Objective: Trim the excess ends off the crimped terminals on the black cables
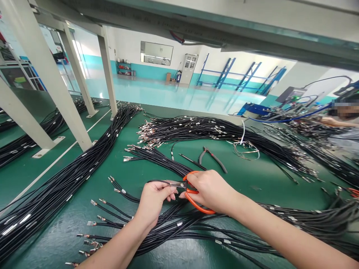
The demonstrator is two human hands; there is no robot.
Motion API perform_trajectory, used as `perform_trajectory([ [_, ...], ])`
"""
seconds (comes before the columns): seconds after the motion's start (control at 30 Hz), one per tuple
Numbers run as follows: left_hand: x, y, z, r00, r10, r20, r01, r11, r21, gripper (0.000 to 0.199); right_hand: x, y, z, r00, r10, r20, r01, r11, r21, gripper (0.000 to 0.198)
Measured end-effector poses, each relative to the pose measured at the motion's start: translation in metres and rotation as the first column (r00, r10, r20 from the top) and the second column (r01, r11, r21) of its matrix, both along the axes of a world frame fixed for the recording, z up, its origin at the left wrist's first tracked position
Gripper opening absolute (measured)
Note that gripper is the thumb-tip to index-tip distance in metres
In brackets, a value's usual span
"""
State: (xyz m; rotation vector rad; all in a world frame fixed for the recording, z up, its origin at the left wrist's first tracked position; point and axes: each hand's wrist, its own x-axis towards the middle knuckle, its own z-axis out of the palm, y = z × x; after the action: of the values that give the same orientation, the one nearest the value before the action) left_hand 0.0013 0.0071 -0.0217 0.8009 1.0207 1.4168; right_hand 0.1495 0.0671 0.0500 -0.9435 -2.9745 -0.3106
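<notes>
My right hand (211, 188) grips a pair of scissors (193, 200) with orange handles, its blades pointing left. My left hand (154, 198) pinches a black cable (158, 181) close to the blade tips. Whether the blades touch the cable cannot be made out. Beneath both hands lies a loose spread of black cables (168, 235) with metal terminals at their left ends. Just beyond the scissors rests a smaller bundle of black cables (159, 158). Cutting pliers (214, 158) with grey handles and a thin black pen-like tool (190, 160) lie behind my right hand.
A long cable bundle (106, 142) runs along the left beside white metal posts (80, 71). Another thick bundle (196, 127) lies across the back of the green table (246, 183). Overhead hangs a beam (196, 22). At far right, another person (344, 123) sits near piled cables.
</notes>
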Motion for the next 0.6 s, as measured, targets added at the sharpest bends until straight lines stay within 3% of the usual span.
perform_trajectory([
  [0.6, 0.0003, -0.0007, 0.0041, 0.994, -0.015, 0.105, 0.017, 1.000, -0.013, 0.012, -0.0001, 0.0009, -0.0024, 1.000, -0.016, 0.005, 0.017, 1.000, -0.005, 0.036],
])
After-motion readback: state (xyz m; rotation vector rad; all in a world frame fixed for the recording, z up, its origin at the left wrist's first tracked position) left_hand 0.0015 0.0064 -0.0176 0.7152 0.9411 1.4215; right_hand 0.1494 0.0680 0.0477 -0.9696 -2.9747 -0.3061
